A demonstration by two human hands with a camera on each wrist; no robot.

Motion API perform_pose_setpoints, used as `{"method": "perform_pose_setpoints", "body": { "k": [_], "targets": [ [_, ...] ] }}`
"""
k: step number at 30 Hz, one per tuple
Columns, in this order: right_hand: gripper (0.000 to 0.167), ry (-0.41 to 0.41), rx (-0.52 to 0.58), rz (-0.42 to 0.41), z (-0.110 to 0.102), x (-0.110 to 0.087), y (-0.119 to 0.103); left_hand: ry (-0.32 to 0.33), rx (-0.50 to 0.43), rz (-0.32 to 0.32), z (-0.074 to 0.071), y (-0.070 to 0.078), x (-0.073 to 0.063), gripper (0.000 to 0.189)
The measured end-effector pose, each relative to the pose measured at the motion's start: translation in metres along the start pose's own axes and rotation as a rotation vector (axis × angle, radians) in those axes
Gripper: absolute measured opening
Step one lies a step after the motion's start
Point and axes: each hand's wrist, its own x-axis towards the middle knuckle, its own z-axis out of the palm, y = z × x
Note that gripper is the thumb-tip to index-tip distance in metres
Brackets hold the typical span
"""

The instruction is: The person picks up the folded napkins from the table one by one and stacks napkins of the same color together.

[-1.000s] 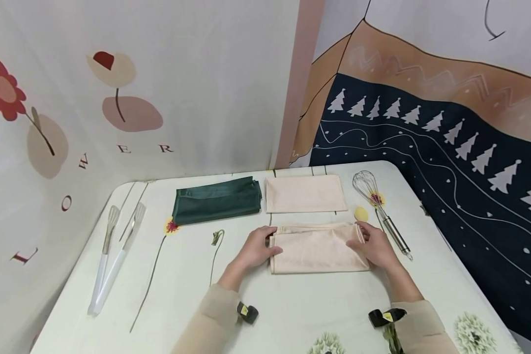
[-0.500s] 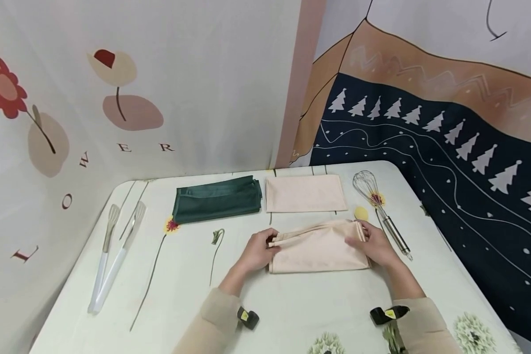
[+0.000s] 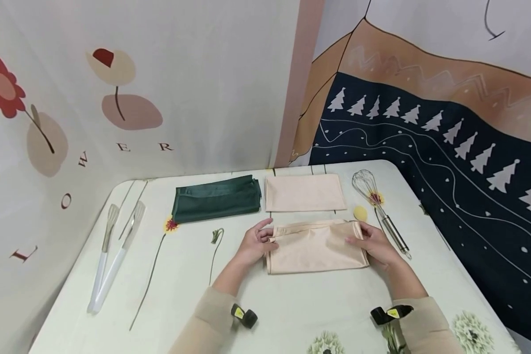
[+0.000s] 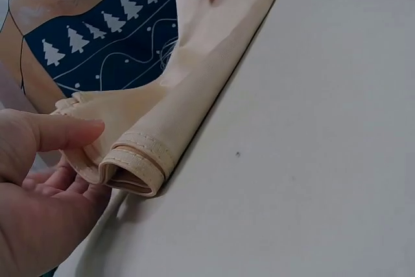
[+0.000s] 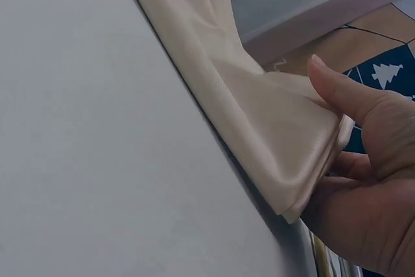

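Observation:
A folded pale pink cloth (image 3: pixel 316 250) with stitched hems lies near the middle of the table, its far edge raised and wrinkled. At its left end my left hand (image 3: pixel 253 246) pinches the layered edge, thumb over the cloth and fingers curled beneath; the left wrist view shows the cloth's rolled folds (image 4: pixel 136 167) beside the fingers. My right hand (image 3: pixel 378 246) grips the right end, its thumb on top and the other fingers underneath. In the right wrist view the cloth (image 5: pixel 259 121) sags in a crease toward that corner.
Behind lie a second folded pink cloth (image 3: pixel 305 193) and a folded dark green cloth (image 3: pixel 217 199). A whisk (image 3: pixel 382 216) rests to the right, close to my right hand. White-handled tongs (image 3: pixel 110 265) lie at the far left of the printed tablecloth (image 3: pixel 177 295).
The far left edge of the pink cloth rose, then settled lower. My left hand shifted slightly left and its index finger straightened upward. The right hand kept its hold.

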Motion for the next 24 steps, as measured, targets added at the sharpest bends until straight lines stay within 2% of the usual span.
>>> {"method": "perform_pose_setpoints", "body": {
  "k": [3, 7, 13, 16, 21, 24],
  "targets": [
    [0.071, -0.042, 0.015, 0.02, 0.001, 0.0, -0.002, -0.006, 0.044, -0.03, 0.0, 0.0, 0.001, 0.056],
    [0.062, -0.074, -0.018, 0.035, -0.001, -0.001, -0.003, 0.001, 0.173, -0.032, -0.002, 0.001, -0.001, 0.039],
    [0.049, -0.052, -0.282, -0.004, -0.009, -0.01, -0.004, -0.021, 0.498, 0.018, -0.008, 0.005, -0.01, 0.035],
    [0.042, -0.026, -0.415, -0.01, -0.012, -0.017, -0.004, -0.054, 0.597, 0.045, -0.01, 0.008, -0.015, 0.034],
    [0.027, -0.006, -0.549, -0.038, -0.014, -0.024, -0.002, -0.082, 0.629, 0.048, -0.012, 0.011, -0.02, 0.018],
    [0.021, -0.014, -0.579, -0.058, -0.014, -0.026, 0.0, -0.088, 0.629, 0.013, -0.012, 0.011, -0.023, 0.014]
  ]
}}
